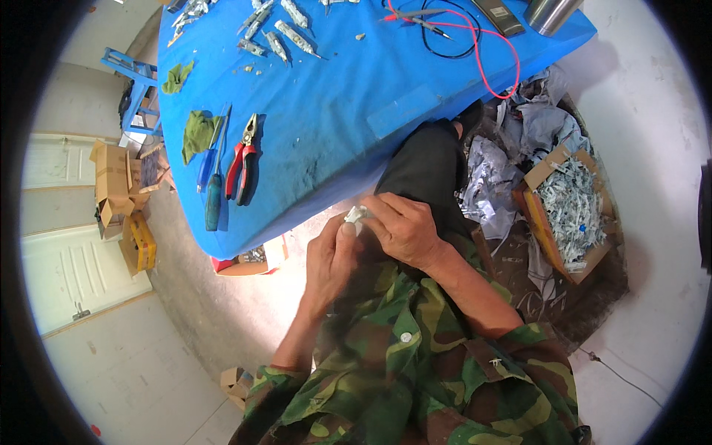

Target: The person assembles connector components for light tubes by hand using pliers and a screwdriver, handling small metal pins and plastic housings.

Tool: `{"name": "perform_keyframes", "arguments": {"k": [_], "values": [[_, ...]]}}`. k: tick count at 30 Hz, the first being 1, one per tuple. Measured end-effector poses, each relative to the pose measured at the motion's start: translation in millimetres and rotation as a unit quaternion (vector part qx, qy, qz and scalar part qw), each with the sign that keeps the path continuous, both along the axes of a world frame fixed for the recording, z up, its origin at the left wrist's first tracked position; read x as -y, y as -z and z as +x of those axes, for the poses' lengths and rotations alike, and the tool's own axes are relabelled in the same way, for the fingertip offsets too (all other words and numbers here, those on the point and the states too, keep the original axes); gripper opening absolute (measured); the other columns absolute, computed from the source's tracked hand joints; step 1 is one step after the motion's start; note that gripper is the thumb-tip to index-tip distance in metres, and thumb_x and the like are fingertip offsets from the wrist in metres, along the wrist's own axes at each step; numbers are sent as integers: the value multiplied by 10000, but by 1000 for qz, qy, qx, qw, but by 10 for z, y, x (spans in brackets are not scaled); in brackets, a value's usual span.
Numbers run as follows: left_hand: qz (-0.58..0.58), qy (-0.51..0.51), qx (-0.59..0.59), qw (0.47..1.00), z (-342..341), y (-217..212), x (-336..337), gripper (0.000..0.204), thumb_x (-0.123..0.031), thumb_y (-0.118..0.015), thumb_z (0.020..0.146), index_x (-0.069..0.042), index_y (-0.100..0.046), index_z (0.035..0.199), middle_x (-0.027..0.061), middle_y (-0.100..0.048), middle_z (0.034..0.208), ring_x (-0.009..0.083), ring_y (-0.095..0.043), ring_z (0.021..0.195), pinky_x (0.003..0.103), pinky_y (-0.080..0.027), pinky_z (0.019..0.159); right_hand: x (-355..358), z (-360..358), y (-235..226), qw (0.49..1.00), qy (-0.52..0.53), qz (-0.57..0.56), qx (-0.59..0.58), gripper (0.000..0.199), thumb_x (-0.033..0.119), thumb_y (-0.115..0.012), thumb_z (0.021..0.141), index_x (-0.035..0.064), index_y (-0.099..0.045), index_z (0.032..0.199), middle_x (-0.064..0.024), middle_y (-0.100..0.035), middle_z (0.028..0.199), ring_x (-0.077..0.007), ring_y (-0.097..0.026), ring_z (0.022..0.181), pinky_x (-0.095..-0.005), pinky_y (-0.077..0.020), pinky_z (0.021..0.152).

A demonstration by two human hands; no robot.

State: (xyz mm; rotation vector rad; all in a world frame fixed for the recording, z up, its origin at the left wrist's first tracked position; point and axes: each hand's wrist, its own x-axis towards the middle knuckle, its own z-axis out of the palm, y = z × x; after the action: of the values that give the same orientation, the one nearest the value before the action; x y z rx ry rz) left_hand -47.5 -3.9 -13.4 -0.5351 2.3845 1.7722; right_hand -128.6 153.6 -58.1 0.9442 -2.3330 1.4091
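Above my lap, just off the table's near edge, my left hand [331,259] and my right hand [410,231] meet at the fingertips. Between them is a small whitish piece [356,213], pinched by the left thumb and fingers. The right fingers close on its other side. Its exact kind is too small to make out, and the fingers cover part of it. On the blue-covered table [311,119], left of my hands, lie red-handled pliers [242,162], a teal-handled screwdriver [213,196] and a second, blue-handled screwdriver [208,169].
Several slim grey-white parts [297,37] lie at the table's far side. Red and black test leads [475,37] trail near a metal cup [549,15]. A carton of scraps [569,215] stands at right. Green cloths [199,133], a blue stool [133,85] and cardboard boxes [111,178] are at left.
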Motion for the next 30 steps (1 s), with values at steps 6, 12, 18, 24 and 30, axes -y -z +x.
{"name": "perform_keyframes", "arguments": {"k": [6, 12, 18, 24, 30], "values": [[81, 120, 71, 987, -101, -123, 386, 368, -358, -510, 1105, -25, -667, 1114, 26, -659, 737, 99, -580, 609, 262, -465, 558, -60, -20, -165, 987, -100, -25, 119, 278, 125, -750, 872, 50, -661, 1125, -116, -685, 938, -339, -683, 801, -414, -553, 687], [-128, 181, -19, 975, -121, -375, 395, 299, -276, -576, 1081, 13, -651, 1067, 40, -686, 742, 111, -563, 587, 289, -469, 561, -154, -156, -379, 961, -195, 44, 192, 254, 182, -672, 958, 40, -640, 1167, -167, -704, 1000, -424, -674, 910, -496, -535, 789], [-191, 182, -24, 964, -104, -379, 395, 202, -180, -594, 1044, 14, -617, 1092, 188, -663, 716, 326, -662, 642, 390, -501, 607, -111, -212, -306, 961, -214, 71, 160, 206, 202, -694, 948, 49, -622, 1065, -144, -680, 929, -408, -661, 871, -502, -515, 710], [-208, 180, -3, 961, -153, -309, 367, 237, -222, -604, 1045, 5, -577, 979, 215, -565, 628, 388, -606, 582, 434, -456, 562, -73, -135, -192, 981, -149, 34, 123, 229, 193, -737, 904, 64, -620, 1053, -111, -677, 909, -358, -674, 837, -467, -523, 666], [-232, 142, -54, 961, -146, -142, 252, 307, -228, -599, 1051, -10, -509, 855, 196, -520, 568, 408, -552, 500, 446, -423, 490, -53, -123, -118, 990, -103, 25, 96, 229, 175, -752, 882, 63, -609, 1021, -109, -671, 882, -354, -678, 800, -438, -528, 634]]}}
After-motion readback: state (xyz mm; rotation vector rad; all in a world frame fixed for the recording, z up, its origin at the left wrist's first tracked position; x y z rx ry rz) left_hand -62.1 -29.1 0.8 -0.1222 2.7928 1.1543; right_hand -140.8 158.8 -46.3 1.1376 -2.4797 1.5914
